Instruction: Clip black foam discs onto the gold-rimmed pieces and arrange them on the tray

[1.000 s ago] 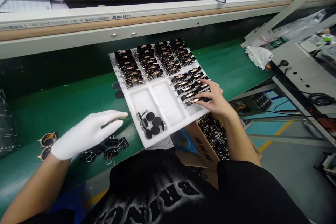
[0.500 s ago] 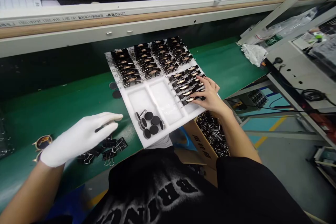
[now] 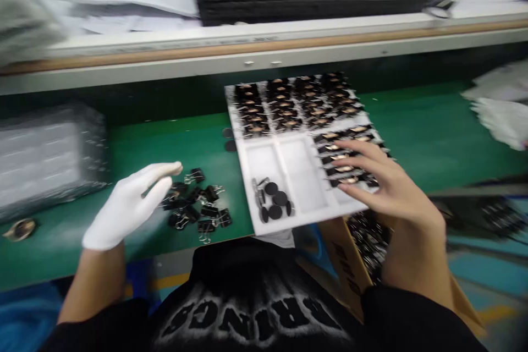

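My left hand [image 3: 127, 203], in a white glove, hovers with thumb and fingers apart beside a loose pile of black binder clips [image 3: 192, 203]; nothing is in it. A white tray [image 3: 305, 220] holds rows of black clips [image 3: 284, 104] clamped around small metallic pieces. Over the lower right group of clips [image 3: 330, 159] is my bare right hand [image 3: 383, 187], fingers spread; whether the fingertips touch the clips is blurred. Black round discs [image 3: 280, 198] lie in the tray's lower left compartment, and the compartment beside it shows its bare white bottom.
Two dark discs [image 3: 230, 146] lie left of the tray on the green table [image 3: 165, 143]. A plastic-wrapped package [image 3: 49, 154] and a round metallic piece [image 3: 20, 229] are at the left. Below the tray, a cardboard box [image 3: 344, 264] holds many clips. A shelf [image 3: 165, 63] crosses behind.
The view has swung left, bringing the wrapped package into sight. My right hand has lifted back somewhat from the clips with its fingers more spread. My left hand stays apart-fingered near the loose clips.
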`<state>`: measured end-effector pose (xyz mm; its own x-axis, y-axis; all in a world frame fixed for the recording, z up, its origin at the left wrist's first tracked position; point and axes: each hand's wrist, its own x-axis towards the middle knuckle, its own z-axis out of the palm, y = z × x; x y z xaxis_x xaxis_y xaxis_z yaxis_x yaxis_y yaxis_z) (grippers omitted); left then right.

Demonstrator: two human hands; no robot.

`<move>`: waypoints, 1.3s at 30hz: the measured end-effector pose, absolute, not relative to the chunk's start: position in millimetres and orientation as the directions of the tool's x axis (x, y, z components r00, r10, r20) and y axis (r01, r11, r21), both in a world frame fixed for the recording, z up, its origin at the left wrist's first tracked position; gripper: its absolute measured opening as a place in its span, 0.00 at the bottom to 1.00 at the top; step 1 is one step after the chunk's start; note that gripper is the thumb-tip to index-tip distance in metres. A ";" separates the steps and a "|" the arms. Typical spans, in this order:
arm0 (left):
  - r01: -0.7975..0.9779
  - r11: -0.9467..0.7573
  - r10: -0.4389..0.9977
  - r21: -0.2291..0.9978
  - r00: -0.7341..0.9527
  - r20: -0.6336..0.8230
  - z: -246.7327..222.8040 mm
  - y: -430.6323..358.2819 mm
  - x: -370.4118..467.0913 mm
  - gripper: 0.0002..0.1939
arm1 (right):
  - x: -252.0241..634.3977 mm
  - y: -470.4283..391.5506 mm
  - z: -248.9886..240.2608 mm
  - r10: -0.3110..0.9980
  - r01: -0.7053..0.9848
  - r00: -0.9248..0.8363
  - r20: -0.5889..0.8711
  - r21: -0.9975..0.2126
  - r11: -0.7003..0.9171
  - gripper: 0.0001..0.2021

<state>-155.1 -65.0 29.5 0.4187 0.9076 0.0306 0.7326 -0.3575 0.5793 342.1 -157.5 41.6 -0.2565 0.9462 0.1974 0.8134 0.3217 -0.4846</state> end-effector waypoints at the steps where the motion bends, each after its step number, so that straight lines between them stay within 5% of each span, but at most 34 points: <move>1: 0.734 -0.279 0.952 0.619 0.295 0.080 27.0 -69.2 -162.6 0.23 | 326.0 -147.9 38.7 0.924 0.793 -0.346 0.165 -0.474 0.382 0.15; 4: 0.659 -0.149 0.930 0.737 -0.160 0.331 9.4 -75.1 -191.2 0.26 | 279.3 -122.5 14.9 0.818 0.744 -0.573 0.053 -0.383 0.547 0.17; 8: 0.803 0.070 0.806 0.592 -0.395 0.441 -21.2 -83.6 -244.3 0.27 | 247.2 -101.3 -31.4 0.743 0.723 -0.669 -0.020 -0.249 0.644 0.20; 13: 0.912 0.029 0.975 0.409 -0.116 0.191 -42.8 -109.3 -274.4 0.23 | 250.4 -87.1 -55.9 0.730 0.743 -0.660 -0.174 -0.289 0.603 0.22; 17: 0.942 -0.063 0.997 0.330 0.072 -0.017 -48.7 -114.4 -267.4 0.36 | 245.9 -82.8 -46.9 0.705 0.733 -0.664 -0.249 -0.405 0.547 0.18; 22: 0.957 -0.084 0.990 0.276 0.112 -0.089 -50.3 -105.8 -259.5 0.27 | 239.8 -80.0 -39.2 0.710 0.688 -0.663 -0.237 -0.567 0.453 0.15; 28: 0.956 -0.065 0.996 0.285 0.079 -0.039 -58.6 -108.2 -247.3 0.29 | 241.2 -74.5 -31.8 0.769 0.677 -0.617 -0.169 -0.613 0.408 0.15; 35: 0.951 0.000 0.983 0.308 -0.056 0.173 -44.3 -115.8 -247.4 0.31 | 226.1 -69.7 -7.3 0.934 0.616 -0.358 0.014 -0.748 0.247 0.12; 39: 0.918 -0.295 0.915 0.264 0.193 0.353 -13.7 -100.9 -209.0 0.30 | 202.8 -69.1 -0.9 0.934 0.375 -0.348 0.077 -0.902 0.214 0.08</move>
